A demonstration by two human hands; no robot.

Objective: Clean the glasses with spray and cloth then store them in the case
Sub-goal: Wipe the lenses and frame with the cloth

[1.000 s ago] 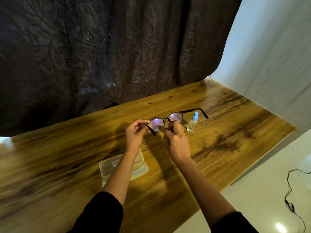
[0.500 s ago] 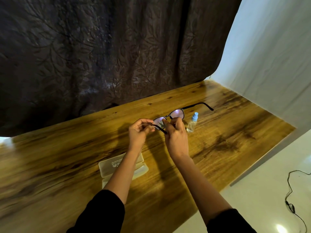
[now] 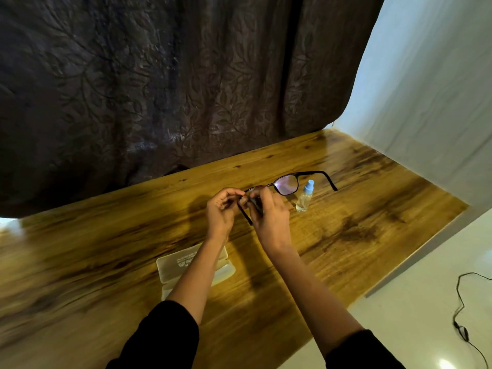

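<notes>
Black-framed glasses [image 3: 288, 183] are held above the wooden table [image 3: 372, 222], temples unfolded. My left hand [image 3: 222, 213] pinches the frame at its left end. My right hand [image 3: 269, 213] covers the left lens, fingers and thumb pinched on it with a small grey cloth [image 3: 254, 202] barely showing between them. The right lens is uncovered and shines purple. A small clear spray bottle [image 3: 304, 198] with a blue cap stands just right of my right hand. The open pale case [image 3: 170, 265] lies on the table under my left forearm.
A dark patterned curtain [image 3: 159, 89] hangs behind the table, a white sheet [image 3: 426, 102] to the right. The table's right edge drops to a light floor where a black cable [image 3: 460, 310] lies.
The glasses have tilted, their right end rising up and away. My right hand has closed over the left lens, which is now hidden, and both hands sit closer together.
</notes>
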